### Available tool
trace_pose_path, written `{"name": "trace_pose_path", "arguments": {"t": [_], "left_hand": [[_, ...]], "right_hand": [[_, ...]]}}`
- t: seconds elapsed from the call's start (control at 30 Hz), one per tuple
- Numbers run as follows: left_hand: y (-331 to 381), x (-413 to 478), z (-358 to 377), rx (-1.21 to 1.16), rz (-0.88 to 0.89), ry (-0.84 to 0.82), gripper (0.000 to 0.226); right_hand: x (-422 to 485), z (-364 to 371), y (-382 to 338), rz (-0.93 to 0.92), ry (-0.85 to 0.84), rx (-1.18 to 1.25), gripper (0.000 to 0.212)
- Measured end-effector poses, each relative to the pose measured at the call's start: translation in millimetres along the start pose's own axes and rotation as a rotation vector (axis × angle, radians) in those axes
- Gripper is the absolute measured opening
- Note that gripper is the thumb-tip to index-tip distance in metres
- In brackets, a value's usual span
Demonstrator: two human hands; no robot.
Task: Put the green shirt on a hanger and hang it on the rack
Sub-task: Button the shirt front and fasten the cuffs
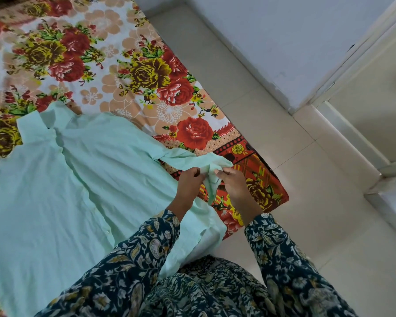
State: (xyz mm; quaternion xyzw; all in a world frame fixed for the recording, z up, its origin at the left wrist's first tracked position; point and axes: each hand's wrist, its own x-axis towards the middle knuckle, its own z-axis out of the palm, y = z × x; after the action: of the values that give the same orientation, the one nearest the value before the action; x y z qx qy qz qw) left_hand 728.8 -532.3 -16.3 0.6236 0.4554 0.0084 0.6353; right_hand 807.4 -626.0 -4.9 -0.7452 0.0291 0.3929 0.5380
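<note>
The pale green shirt (55, 186) lies spread flat on the bed, collar toward the upper left, button placket running down its middle. One sleeve stretches right to the bed's corner. My left hand (189, 183) and my right hand (232, 183) both pinch the cuff end of that sleeve (212, 172), which is bunched between them just above the bedsheet. No hanger or rack is in view.
The bed carries a floral sheet (114, 72) with red and yellow roses. Its corner (281, 197) points toward a pale tiled floor (272, 124). A white wall (284, 42) and a door frame (357, 138) stand at the right.
</note>
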Motion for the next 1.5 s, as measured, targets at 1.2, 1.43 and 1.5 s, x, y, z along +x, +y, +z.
{"name": "trace_pose_path", "arguments": {"t": [1.2, 1.43, 1.5], "left_hand": [[-1.4, -13.2, -23.2, -0.348, -0.029, -0.181, 0.023], [0.9, -16.2, -20.8, -0.487, -0.038, -0.244, 0.027], [2.4, -15.8, -23.0, -0.582, -0.087, -0.248, 0.032]], "right_hand": [[-8.2, 17.9, -6.9, -0.241, 0.05, -0.452, 0.024], [-7.7, 12.3, -11.4, -0.204, 0.052, -0.374, 0.039], [-6.9, 8.7, -13.2, -0.189, 0.033, -0.361, 0.031]]}}
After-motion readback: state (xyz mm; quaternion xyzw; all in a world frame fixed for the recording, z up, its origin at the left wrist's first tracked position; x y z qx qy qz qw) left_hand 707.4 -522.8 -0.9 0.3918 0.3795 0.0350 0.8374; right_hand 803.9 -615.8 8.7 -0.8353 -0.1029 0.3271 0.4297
